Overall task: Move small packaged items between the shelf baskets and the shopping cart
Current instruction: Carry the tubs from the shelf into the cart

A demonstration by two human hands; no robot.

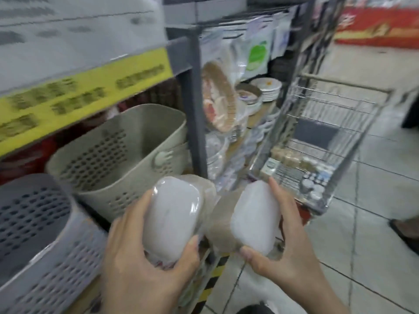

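My left hand (145, 264) grips a white rounded package in clear wrap (172, 214), thumb curled over its lower end. My right hand (285, 243) grips a second white wrapped package (254, 218), fingers round its right side and thumb under it. Both packages are held side by side in front of the shelf. The wire shopping cart (326, 123) stands to the right on the tiled floor, with several small packaged items (301, 168) lying on its bottom. A beige perforated basket (122, 150) and a grey perforated basket (36, 223) sit on the low shelf at left.
A grey shelf post (195, 105) stands between the baskets and a rack of plates, bowls (267, 87) and hanging packets. A yellow sign (74, 96) runs along the shelf edge above. Someone's sandalled foot (405, 232) is at the right edge. Yellow-black tape marks the shelf base.
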